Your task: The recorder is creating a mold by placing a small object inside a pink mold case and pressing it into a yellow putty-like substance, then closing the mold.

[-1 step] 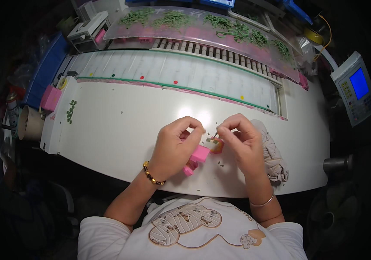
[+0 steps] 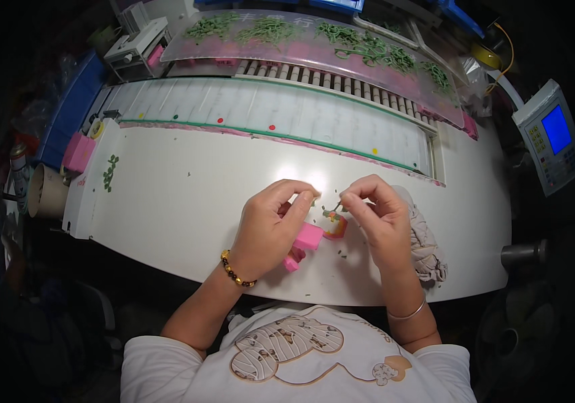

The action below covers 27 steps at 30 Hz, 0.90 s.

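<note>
My left hand (image 2: 270, 218) is closed, its lower fingers curled round a pink block-shaped piece (image 2: 309, 236) that juts out beside the thumb. Its thumb and index finger pinch together at the tip, where a tiny green bit seems to show. To the right, my right hand (image 2: 380, 211) is also closed, pinching a thin dark piece (image 2: 338, 205) too small to name. Between the hands, close to the pink piece, is a small pink, orange and yellow ring-shaped thing (image 2: 335, 228) with green bits at its top. Whether it joins the pink piece I cannot tell.
Small green bits (image 2: 342, 254) dot the white table (image 2: 180, 208); a green cluster (image 2: 110, 172) lies at its left. Beside my right forearm rests a crumpled grey-beige cloth (image 2: 425, 245). Beyond are a pale strip (image 2: 247, 107), rollers (image 2: 314, 77) and a clear tray (image 2: 301, 50); a blue-screened panel (image 2: 548, 138) stands right.
Both hands' fingertips have shifted slightly. The thin dark piece moves a little to the right with the right hand, and the left pinch sits slightly farther right.
</note>
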{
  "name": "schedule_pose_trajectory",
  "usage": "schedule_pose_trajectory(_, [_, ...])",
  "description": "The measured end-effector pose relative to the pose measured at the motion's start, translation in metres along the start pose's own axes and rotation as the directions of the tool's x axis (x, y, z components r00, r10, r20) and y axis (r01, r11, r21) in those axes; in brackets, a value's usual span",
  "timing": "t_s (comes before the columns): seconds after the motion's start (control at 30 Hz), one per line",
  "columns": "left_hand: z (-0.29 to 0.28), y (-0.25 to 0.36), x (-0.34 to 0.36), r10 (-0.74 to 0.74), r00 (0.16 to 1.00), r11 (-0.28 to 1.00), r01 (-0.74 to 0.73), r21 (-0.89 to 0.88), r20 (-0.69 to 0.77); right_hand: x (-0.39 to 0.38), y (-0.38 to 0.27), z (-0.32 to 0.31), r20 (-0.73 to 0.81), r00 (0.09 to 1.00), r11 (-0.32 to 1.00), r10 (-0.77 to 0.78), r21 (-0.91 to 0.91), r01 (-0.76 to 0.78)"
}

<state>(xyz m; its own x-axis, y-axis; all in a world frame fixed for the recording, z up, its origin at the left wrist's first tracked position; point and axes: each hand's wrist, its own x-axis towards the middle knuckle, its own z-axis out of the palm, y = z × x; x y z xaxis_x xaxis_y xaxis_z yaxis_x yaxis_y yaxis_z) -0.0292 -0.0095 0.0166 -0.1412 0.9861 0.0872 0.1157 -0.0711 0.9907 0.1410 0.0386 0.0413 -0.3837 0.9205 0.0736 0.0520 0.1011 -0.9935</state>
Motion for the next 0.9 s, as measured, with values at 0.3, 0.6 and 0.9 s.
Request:
schedule_pose_trajectory(0.3, [0.007, 0.006, -0.005, -0.009, 0.998, 0.994, 0.016, -0.108, 0.066, 0.0, 0.007, 0.0, 0.005, 0.997, 0.966, 0.083, 0.245, -0.082])
schedule_pose_trajectory(0.6, [0.0, 0.008, -0.002, 0.132, 0.991, 0.989, -0.133, 0.062, 0.022, 0.002, -0.001, 0.0, 0.022, 0.968, 0.909, -0.251, -0.337, 0.244])
schedule_pose_trajectory(0.9, [-0.004, 0.016, -0.005, 0.311, 0.95, 0.893, -0.305, 0.33, 0.037, 0.007, -0.006, -0.001, 0.293, 0.752, 0.426, -0.59, -0.678, 0.598])
